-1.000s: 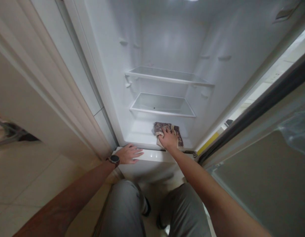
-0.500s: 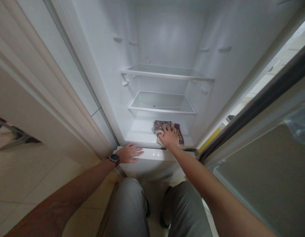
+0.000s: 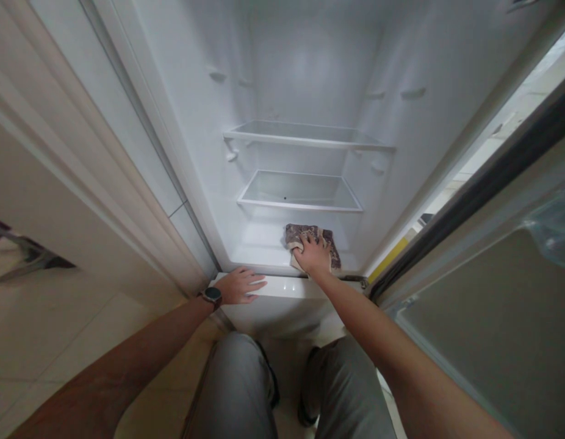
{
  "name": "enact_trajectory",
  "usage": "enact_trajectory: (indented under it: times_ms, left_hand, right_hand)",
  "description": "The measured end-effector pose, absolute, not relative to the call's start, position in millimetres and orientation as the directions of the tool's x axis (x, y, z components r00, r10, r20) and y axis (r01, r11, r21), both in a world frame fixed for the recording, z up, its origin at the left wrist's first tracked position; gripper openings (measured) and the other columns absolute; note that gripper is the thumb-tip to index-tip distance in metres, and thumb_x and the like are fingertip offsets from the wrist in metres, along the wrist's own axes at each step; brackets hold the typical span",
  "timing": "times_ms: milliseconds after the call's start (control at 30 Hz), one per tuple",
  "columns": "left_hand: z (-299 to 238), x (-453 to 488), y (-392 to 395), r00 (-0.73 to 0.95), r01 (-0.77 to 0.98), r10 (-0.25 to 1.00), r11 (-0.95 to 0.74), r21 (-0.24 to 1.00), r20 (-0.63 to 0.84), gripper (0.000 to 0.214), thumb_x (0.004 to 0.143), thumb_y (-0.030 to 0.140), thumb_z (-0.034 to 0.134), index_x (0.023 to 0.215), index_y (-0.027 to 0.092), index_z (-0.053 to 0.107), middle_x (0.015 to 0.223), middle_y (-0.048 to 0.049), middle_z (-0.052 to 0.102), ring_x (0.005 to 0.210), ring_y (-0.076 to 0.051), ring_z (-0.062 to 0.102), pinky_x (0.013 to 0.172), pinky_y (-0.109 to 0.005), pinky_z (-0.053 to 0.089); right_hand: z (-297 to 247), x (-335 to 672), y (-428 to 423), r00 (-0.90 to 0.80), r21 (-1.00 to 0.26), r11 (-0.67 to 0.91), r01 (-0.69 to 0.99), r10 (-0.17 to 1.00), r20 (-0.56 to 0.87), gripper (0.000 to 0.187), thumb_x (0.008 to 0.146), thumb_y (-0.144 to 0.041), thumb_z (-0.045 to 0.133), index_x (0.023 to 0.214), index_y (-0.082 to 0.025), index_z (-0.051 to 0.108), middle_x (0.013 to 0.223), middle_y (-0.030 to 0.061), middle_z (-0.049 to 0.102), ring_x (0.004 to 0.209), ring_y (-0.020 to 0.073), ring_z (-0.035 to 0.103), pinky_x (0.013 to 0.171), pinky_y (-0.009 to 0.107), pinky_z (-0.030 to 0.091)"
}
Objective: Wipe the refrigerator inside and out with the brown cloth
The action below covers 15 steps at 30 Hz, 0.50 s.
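My right hand [image 3: 313,253] presses down on a folded brown patterned cloth [image 3: 295,234] with a light underside. Its fingers spread over the top, and the thumb lies at the cloth's left edge, gripping it. The cloth rests on the white floor of an open refrigerator [image 3: 255,244], toward the right side. My left hand [image 3: 239,285], below a dark wristwatch [image 3: 212,295], lies flat with fingers apart on the top edge of a white drawer front [image 3: 305,289]. Nothing is held in it.
Two glass shelves, the upper [image 3: 310,141] and the lower [image 3: 301,190], sit above the cloth. An open door [image 3: 484,317] with a dark seal stands at the right. A pale wall edge [image 3: 104,183] runs along the left. My knees [image 3: 241,384] are close below the drawer.
The camera view has shifted very slightly. Both hands and the cloth stay in nearly the same places.
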<state>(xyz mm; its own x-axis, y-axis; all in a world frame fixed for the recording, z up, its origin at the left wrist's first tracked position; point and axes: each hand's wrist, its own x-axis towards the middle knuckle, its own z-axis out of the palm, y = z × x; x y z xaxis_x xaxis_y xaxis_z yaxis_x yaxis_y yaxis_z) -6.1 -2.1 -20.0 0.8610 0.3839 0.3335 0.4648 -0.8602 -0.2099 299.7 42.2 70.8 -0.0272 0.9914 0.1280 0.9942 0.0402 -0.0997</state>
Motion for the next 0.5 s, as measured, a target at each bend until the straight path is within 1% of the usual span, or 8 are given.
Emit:
enact_trajectory:
  times_ms: [67,233,333,500]
  left_hand:
    - [-20.2,-6.2,-1.9,0.861,0.465,0.382,-0.859,-0.215,0.337,0.042,0.098,0.044,0.06,0.136,0.027,0.067,0.135,-0.0076,0.069,0.109,-0.024,0.063,0.095,-0.04,0.041]
    - [-21.4,-6.8,-0.9,0.862,0.457,0.365,-0.859,-0.229,0.351,0.042,0.099,0.044,0.058,0.136,0.026,0.067,0.135,-0.007,0.069,0.107,-0.024,0.063,0.093,-0.041,0.042]
    - [-22.5,-7.0,0.0,0.864,0.45,0.356,-0.863,-0.229,0.356,0.041,0.1,0.044,0.058,0.136,0.026,0.067,0.136,-0.0061,0.069,0.107,-0.024,0.063,0.093,-0.042,0.042]
    - [-25.7,-7.9,1.1,0.861,0.459,0.366,-0.858,-0.229,0.352,0.042,0.099,0.044,0.059,0.136,0.027,0.066,0.136,-0.0064,0.069,0.108,-0.025,0.063,0.095,-0.042,0.042]
  right_hand:
    - [70.3,299.5,42.1,-0.024,-0.094,0.037,0.995,0.991,0.135,0.067,0.098,-0.058,0.035,0.16,-0.033,0.041,0.169,0.0063,0.032,0.154,0.0411,0.023,0.119,0.069,0.025]
    - [68.7,300.0,42.8,-0.029,-0.101,0.046,0.994,0.986,0.167,0.065,0.097,-0.058,0.037,0.157,-0.035,0.045,0.167,0.0044,0.036,0.151,0.0416,0.029,0.118,0.068,0.027]
    - [68.9,299.9,42.6,-0.024,-0.112,0.044,0.993,0.984,0.178,0.064,0.097,-0.057,0.038,0.157,-0.034,0.046,0.167,0.0042,0.038,0.152,0.0411,0.028,0.119,0.067,0.027]
    - [70.3,299.0,41.9,-0.023,-0.1,0.038,0.994,0.988,0.151,0.065,0.098,-0.057,0.038,0.158,-0.034,0.044,0.168,0.0059,0.034,0.153,0.0411,0.026,0.119,0.067,0.026]
